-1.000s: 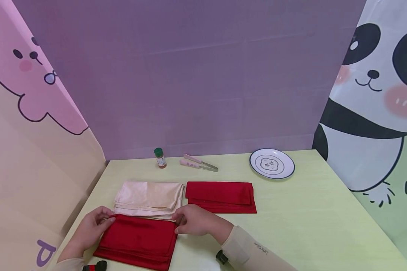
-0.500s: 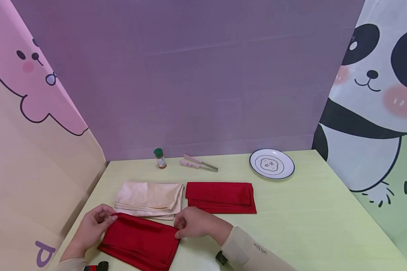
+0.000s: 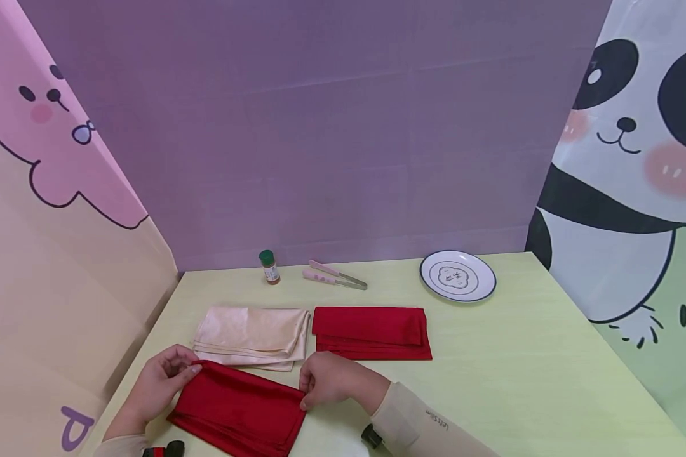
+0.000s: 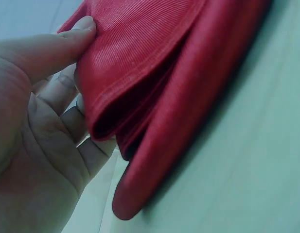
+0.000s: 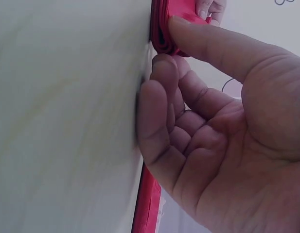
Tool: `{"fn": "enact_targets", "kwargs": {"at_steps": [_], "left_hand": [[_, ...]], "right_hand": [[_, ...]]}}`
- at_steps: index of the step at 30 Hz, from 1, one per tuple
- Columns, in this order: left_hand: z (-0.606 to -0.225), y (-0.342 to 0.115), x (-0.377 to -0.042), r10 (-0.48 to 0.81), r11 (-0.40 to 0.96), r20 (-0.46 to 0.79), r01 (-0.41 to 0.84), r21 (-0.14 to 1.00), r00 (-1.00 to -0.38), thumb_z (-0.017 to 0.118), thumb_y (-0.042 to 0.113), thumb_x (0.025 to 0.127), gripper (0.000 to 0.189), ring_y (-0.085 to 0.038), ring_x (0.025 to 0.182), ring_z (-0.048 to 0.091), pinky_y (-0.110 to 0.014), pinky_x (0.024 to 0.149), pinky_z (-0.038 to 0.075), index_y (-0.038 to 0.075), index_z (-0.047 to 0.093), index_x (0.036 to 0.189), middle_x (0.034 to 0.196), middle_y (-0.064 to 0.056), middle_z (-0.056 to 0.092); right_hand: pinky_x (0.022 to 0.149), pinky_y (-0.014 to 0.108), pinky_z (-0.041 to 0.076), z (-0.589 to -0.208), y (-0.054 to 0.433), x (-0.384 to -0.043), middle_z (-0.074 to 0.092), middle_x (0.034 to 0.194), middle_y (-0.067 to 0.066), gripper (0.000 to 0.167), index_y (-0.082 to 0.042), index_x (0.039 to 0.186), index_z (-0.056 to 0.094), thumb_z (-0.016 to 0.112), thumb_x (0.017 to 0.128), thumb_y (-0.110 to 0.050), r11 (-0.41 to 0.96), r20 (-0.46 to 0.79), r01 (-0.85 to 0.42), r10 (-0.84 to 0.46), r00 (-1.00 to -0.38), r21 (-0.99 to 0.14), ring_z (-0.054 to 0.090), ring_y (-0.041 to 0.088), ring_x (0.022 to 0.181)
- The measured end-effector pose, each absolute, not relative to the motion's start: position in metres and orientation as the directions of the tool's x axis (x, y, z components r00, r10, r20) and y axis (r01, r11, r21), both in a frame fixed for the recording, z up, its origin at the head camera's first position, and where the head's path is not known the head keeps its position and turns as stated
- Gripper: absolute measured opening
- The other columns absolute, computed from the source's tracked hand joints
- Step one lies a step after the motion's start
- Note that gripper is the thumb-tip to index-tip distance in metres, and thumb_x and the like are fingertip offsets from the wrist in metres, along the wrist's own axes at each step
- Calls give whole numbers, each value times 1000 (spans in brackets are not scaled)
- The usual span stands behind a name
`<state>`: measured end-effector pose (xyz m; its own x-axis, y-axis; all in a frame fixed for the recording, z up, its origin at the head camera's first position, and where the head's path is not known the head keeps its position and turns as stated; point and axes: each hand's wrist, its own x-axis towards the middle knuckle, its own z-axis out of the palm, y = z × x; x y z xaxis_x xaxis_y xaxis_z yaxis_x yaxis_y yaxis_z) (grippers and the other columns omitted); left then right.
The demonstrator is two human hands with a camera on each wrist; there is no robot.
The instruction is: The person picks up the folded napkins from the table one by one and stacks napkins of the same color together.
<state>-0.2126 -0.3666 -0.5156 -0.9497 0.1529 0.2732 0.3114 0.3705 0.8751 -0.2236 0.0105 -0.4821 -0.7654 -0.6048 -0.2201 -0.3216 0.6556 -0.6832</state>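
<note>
A folded red cloth (image 3: 240, 406) lies slantwise at the front left in the head view, its layers stacked. At its far left corner my left hand (image 3: 162, 384) pinches the edge between thumb and fingers. My right hand (image 3: 334, 381) pinches the far right corner. In the left wrist view the thumb presses on top of the red cloth (image 4: 140, 53), whose folds gape open at the side. From the right wrist, the thumb and curled fingers meet at the thick folded corner of the red cloth (image 5: 162, 29).
Just behind lies a folded cream cloth (image 3: 251, 330), with another folded red cloth (image 3: 371, 330) to its right. Along the back of the table (image 3: 520, 381) stand a green-capped jar (image 3: 270, 268), pink-handled tongs (image 3: 337, 275) and a white plate (image 3: 458, 276) with a dark rim.
The held red cloth has turned slightly clockwise and shifted a little right. My right hand has moved slightly right and toward me with its corner; the left hand keeps its pinch.
</note>
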Motion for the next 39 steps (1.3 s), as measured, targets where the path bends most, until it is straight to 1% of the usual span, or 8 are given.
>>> {"fn": "enact_targets", "kwargs": {"at_steps": [6, 11, 16, 21, 23, 27, 31, 39], "left_hand": [[-514, -365, -210, 142, 379, 269, 303, 874, -953, 76, -3, 93, 17, -9, 72, 63, -24, 64, 53, -2, 65, 105, 86, -6, 73], [-514, -365, -210, 133, 407, 270, 301, 863, -954, 77, -2, 93, 17, -10, 73, 64, -26, 63, 52, 0, 66, 106, 85, -5, 74], [-516, -366, -211, 109, 458, 266, 286, 842, -958, 78, 3, 94, 17, -9, 77, 67, -27, 67, 52, 4, 67, 108, 88, -3, 77], [-516, -367, -212, 86, 474, 248, 259, 842, -965, 77, 7, 95, 18, -10, 79, 68, -26, 69, 55, 4, 68, 110, 92, -3, 78], [-515, -366, -211, 75, 467, 235, 242, 850, -969, 76, 8, 96, 17, -11, 77, 67, -26, 67, 55, 3, 68, 111, 91, -3, 77], [-515, -366, -211, 66, 443, 216, 222, 869, -974, 75, 8, 98, 17, -12, 69, 64, -27, 63, 55, 2, 67, 112, 89, -3, 76], [-516, -366, -212, 76, 420, 227, 238, 876, -971, 74, 7, 98, 18, -14, 68, 64, -28, 63, 56, 0, 66, 113, 88, -4, 76], [-515, -365, -213, 80, 385, 241, 253, 888, -967, 73, 4, 98, 20, -14, 69, 69, -30, 64, 59, -3, 64, 114, 89, -5, 75]], "right_hand": [[57, 24, 47, -483, 11, -224, 64, 67, -9, 22, -22, 75, 69, 88, 82, -14, 645, -206, -337, -617, -760, -686, 55, 5, 62], [58, 24, 48, -484, 12, -225, 64, 68, -9, 22, -22, 76, 69, 88, 83, -14, 641, -196, -338, -614, -764, -689, 56, 6, 61], [57, 24, 47, -484, 16, -228, 64, 69, -9, 20, -22, 76, 69, 87, 84, -15, 631, -177, -340, -611, -772, -697, 55, 7, 61], [56, 25, 46, -479, 21, -232, 63, 69, -6, 19, -22, 76, 70, 85, 86, -14, 604, -159, -312, -599, -785, -733, 54, 8, 61], [57, 25, 46, -477, 22, -234, 63, 70, -7, 19, -21, 77, 70, 84, 86, -14, 593, -144, -318, -601, -786, -740, 54, 7, 62], [60, 25, 50, -473, 24, -236, 65, 76, -8, 16, -20, 80, 70, 82, 88, -14, 576, -109, -337, -604, -790, -744, 59, 7, 67], [62, 26, 53, -471, 26, -239, 65, 80, -8, 15, -20, 84, 67, 80, 90, -15, 562, -79, -351, -601, -795, -749, 61, 8, 73], [60, 26, 52, -473, 27, -245, 68, 75, -7, 16, -19, 89, 64, 79, 92, -13, 499, -18, -352, -595, -803, -792, 62, 9, 68]]}}
